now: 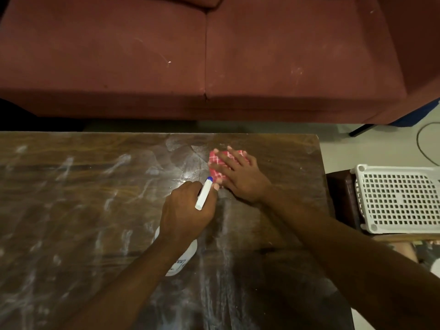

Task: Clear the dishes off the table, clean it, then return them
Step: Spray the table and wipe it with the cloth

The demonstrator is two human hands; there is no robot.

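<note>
At centre frame, splayed right hand (240, 179) presses pink checked cloth (215, 160) to wipe streaked wooden table (71, 210); left hand (185, 210) clamps white plastic spray bottle (202, 195), ready.

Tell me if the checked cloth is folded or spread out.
Folded: the cloth is a small pad under the right hand on the table.

Home living room: sofa (204, 55), wooden table (71, 210).

The left forearm (133, 275) and right forearm (309, 225) are bare.
</note>
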